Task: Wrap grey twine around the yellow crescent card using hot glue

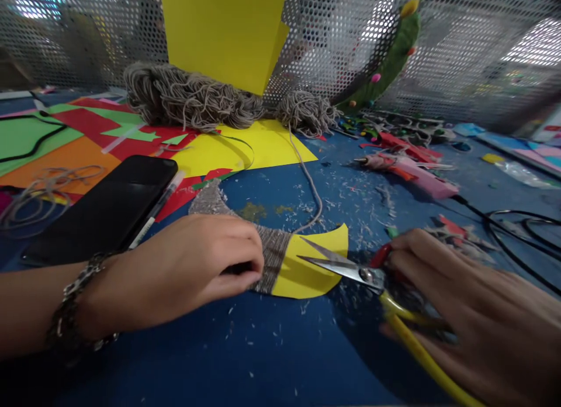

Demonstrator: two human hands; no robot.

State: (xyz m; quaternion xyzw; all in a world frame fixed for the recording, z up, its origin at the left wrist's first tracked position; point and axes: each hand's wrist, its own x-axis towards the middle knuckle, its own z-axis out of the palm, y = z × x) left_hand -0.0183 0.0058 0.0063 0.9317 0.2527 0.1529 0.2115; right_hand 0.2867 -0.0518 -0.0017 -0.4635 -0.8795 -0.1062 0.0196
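A curved yellow paper piece (313,272) lies on the blue table, its left part covered with rows of grey yarn (274,258). My left hand (193,272) rests on the yarn-covered part with curled fingers, thumb and forefinger gripping its edge. From the covered edge a strand of yarn (316,199) runs back to a small heap of yarn (307,111). My right hand (473,313) grips scissors (350,269) with yellow handles. Their blades are parted and point left, over the bare yellow paper.
A black phone (107,205) and a pen (158,211) lie at left beside coloured sheets (56,155). A large yarn bundle (188,97) sits at the back before a perforated metal screen (473,62). At right are a pink glue gun (416,173), its black cable (504,237) and scraps.
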